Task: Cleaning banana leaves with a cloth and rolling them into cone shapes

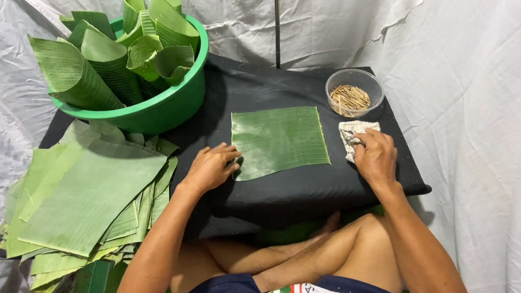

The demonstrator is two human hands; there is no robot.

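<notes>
My left hand (210, 167) lies flat and unclenched, fingertips pinning the left edge of a square banana leaf piece (279, 141) spread at the centre of the black padded board (308, 188). My right hand (376, 155), at three o'clock of the leaf, presses loosely curled fingers onto a crumpled cloth (352, 136), gripping it lightly. At one o'clock sits a clear bowl of wooden picks (354, 93); at ten o'clock a green basin (155, 110) holds rolled leaf cones; at eight o'clock lies a stack of cut leaves (83, 199). Wiping well, I judge, means stroking along the ribs while the edge stays anchored.
</notes>
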